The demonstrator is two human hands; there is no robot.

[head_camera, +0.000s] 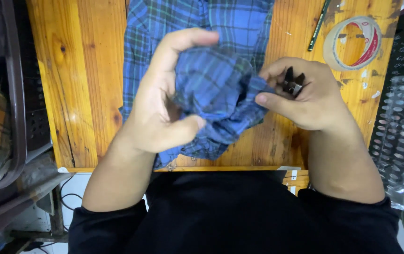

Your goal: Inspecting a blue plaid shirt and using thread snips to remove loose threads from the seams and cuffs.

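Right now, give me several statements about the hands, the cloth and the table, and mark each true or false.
1. The left hand grips the blue plaid cloth. True.
2. The right hand is empty. False: it holds a small dark tool and pinches the cloth.
3. A tape roll lies on the wooden table. True.
4. The cloth is plain red. False: it is blue plaid.

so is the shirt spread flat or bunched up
Bunched up where both hands grip it: the left hand and right hand gather the shirt; its far part lies flat.
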